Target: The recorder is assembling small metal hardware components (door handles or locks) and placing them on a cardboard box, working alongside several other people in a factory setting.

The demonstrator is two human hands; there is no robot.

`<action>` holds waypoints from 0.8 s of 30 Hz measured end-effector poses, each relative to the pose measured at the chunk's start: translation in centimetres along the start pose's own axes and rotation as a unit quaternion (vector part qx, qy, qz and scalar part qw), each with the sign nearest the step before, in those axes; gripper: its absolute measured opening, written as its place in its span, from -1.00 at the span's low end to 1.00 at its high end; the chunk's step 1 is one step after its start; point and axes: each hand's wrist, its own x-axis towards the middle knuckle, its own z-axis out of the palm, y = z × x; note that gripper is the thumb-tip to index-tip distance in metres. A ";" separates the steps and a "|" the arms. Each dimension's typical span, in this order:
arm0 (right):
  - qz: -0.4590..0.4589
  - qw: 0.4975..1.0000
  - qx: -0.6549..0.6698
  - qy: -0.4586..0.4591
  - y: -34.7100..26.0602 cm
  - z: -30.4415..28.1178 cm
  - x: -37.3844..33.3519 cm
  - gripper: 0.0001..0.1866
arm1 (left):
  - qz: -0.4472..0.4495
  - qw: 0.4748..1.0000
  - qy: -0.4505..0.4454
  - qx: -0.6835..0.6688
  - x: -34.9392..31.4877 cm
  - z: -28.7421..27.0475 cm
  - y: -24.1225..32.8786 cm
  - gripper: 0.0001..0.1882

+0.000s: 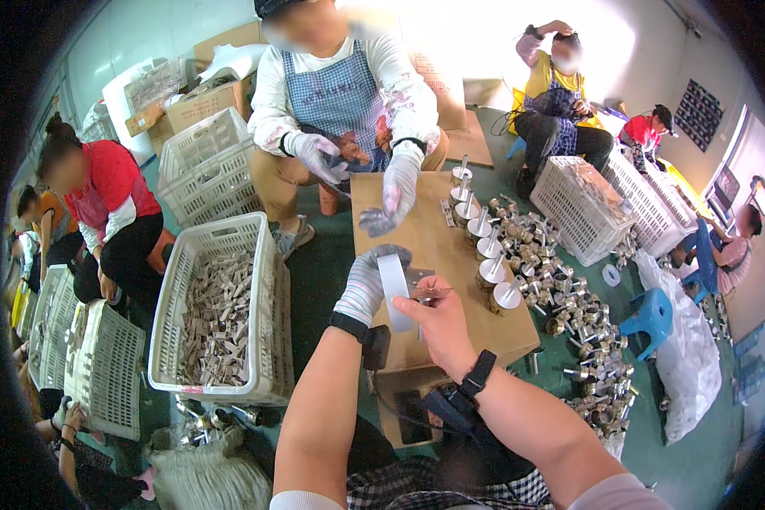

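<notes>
My left hand [368,287], in a pale knitted glove, is closed round a wide white band [394,297] that looks like a roll of tape seen edge-on. My bare right hand [447,330] is closed too, its thumb against the band. Between its fingers is a small thin brownish-grey flat piece [431,292]; its exact kind is too small to tell. Both hands are above a cardboard-topped surface [416,225]. Along its right side stand several round metal fittings with upright stems [490,246]. Across from me, a co-worker's gloved hands [388,200] reach over the cardboard, near my left hand.
To the left, a white plastic crate [268,340] holds many small pale flat pieces. Many loose metal fittings [582,331] lie on the floor at the right, near a blue stool [650,321] and a white sack [684,374]. Other people sit among crates [582,208] farther off.
</notes>
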 end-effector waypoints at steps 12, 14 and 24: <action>0.006 0.999 0.020 -0.032 -0.2 0.0 0.1 -0.70 | 0.027 0.996 -0.009 0.086 -1.5 0.8 0.7 -0.77; 0.016 0.998 0.049 -0.033 -0.1 -0.1 -0.1 -0.70 | -0.006 0.997 -0.010 0.075 -1.8 0.9 1.5 -0.77; -0.151 0.959 -0.149 -0.187 1.6 -0.6 -8.6 -0.62 | 0.260 0.777 -0.142 0.555 -11.4 -3.4 -0.8 -0.64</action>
